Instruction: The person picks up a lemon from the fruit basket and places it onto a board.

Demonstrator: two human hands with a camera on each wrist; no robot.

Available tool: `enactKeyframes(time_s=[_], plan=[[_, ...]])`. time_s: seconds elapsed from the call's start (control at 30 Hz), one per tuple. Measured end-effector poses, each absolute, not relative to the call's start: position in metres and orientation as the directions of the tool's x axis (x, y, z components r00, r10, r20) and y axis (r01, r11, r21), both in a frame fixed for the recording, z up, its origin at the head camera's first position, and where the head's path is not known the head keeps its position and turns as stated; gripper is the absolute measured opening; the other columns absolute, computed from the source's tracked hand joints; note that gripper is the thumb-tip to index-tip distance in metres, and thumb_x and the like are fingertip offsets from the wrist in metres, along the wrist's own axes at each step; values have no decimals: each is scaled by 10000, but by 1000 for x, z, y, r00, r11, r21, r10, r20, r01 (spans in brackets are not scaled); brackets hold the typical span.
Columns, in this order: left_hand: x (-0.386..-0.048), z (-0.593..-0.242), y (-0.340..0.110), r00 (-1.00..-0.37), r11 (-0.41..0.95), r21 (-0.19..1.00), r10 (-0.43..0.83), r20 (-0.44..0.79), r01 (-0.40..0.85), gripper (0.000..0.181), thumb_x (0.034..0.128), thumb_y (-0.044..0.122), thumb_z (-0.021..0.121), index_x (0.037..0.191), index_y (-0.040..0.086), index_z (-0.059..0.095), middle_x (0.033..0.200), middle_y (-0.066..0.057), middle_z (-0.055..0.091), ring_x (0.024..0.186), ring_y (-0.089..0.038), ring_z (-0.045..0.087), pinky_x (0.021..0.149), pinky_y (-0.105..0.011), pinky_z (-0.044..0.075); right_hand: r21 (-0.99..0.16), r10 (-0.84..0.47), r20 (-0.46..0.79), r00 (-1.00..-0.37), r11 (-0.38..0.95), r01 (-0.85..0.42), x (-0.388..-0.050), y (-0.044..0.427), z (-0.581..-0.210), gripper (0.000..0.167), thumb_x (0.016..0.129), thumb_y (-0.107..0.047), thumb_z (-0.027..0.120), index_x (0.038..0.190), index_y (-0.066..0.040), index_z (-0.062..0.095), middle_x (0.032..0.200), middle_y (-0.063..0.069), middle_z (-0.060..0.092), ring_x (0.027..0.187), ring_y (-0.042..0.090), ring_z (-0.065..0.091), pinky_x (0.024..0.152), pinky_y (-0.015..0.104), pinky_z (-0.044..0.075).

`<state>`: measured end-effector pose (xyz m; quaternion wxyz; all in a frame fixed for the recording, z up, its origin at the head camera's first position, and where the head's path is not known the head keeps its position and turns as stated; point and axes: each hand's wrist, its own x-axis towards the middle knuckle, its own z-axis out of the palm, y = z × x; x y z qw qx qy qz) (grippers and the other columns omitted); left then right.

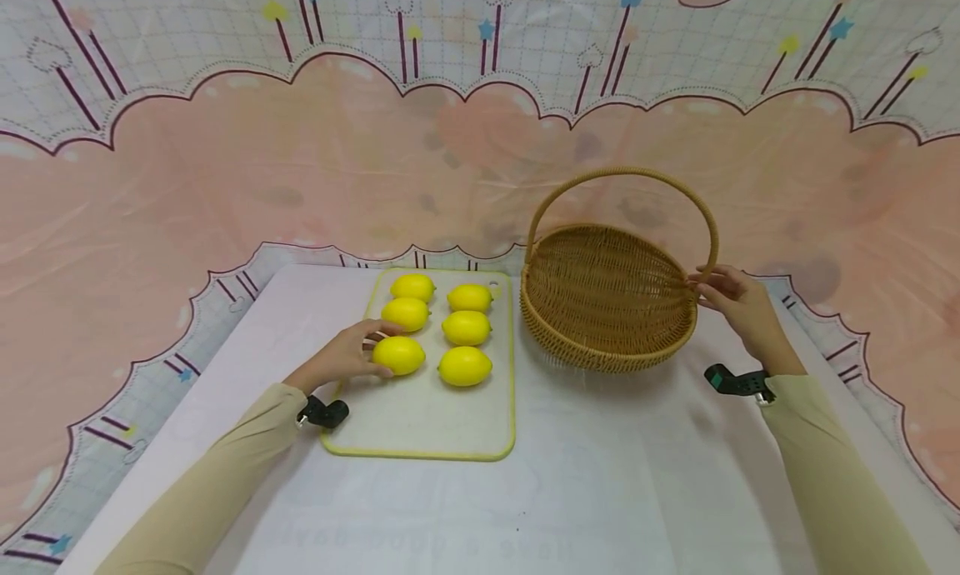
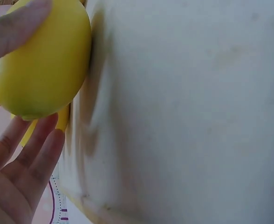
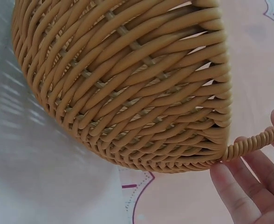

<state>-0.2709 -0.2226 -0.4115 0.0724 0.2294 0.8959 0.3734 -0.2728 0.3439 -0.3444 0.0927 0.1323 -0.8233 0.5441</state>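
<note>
Several yellow lemons lie in two columns on a white cutting board [image 1: 420,429] with a yellow-green edge. My left hand [image 1: 347,357] is at the nearest lemon of the left column [image 1: 400,356], thumb on its near side and fingers on its far side. In the left wrist view the thumb presses this lemon [image 2: 44,70], while other fingers [image 2: 46,154] sit loosely beside its end. A brown wicker basket [image 1: 607,300] with a tall arched handle stands right of the board, its opening tilted toward me. My right hand [image 1: 738,304] holds the handle's base [image 3: 249,145] between thumb and fingers.
Three lemons, among them the nearest one [image 1: 465,367], form the board's right column. A white cloth [image 1: 600,475] covers the table. Behind it hangs a pink and white patterned backdrop [image 1: 375,167]. Each wrist wears a black strapped device [image 1: 738,382].
</note>
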Motion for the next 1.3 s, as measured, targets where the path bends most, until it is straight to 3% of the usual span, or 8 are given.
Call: enactKeyframes(time_s=[0.27, 0.5, 1.3], plan=[[-270, -413, -225, -874, 630, 693, 486, 0, 351, 669, 713, 228, 823, 1290, 51, 534, 1301, -181, 542, 1147, -369, 526, 995, -506, 442, -854, -116, 312, -943, 400, -332, -272, 343, -342, 281, 953, -118, 531, 1226, -185, 545, 1051, -226, 594, 937, -112, 589, 750, 61, 502], [-267, -413, -220, -891, 649, 664, 449, 58, 371, 641, 688, 201, 839, 1244, 33, 567, 1253, -176, 559, 1085, -351, 535, 928, -490, 493, -858, -116, 317, -941, 387, -337, -271, 342, -342, 273, 948, -100, 536, 1197, -211, 556, 1040, -230, 603, 923, -108, 596, 748, 65, 505], [-269, -417, -229, -859, 607, 671, 505, 89, 426, 678, 688, 209, 836, 1283, 57, 550, 1282, -153, 551, 1120, -335, 522, 965, -478, 476, -883, -102, 322, -941, 326, -337, -271, 340, -334, 290, 936, -65, 547, 1177, -224, 546, 1047, -232, 617, 931, -100, 606, 737, 58, 503]])
